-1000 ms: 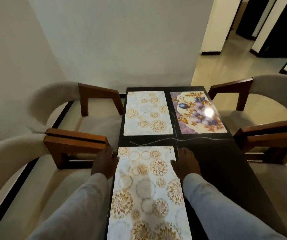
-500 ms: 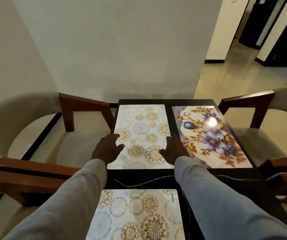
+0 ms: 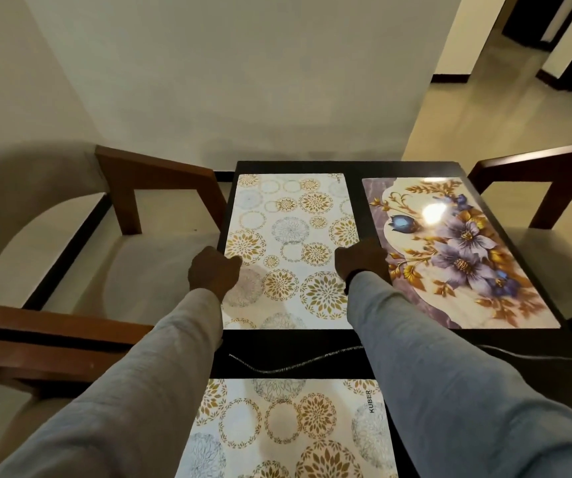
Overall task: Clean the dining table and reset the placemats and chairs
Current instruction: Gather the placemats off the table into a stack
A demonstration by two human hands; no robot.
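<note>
Both hands on the far gold-medallion placemat, left hand at its left edge, right hand at its right, likely squaring it beside the floral placemat on the dark table. Finger curl: cannot tell.

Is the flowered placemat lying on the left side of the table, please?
No, the flowered placemat lies on the table's right side.

Warm, dim indoor light — wide-angle view.
A bright glare spot sits on the flowered placemat beyond the right hand; soft shadows under both hands — edges bow, slightly soft.
</note>
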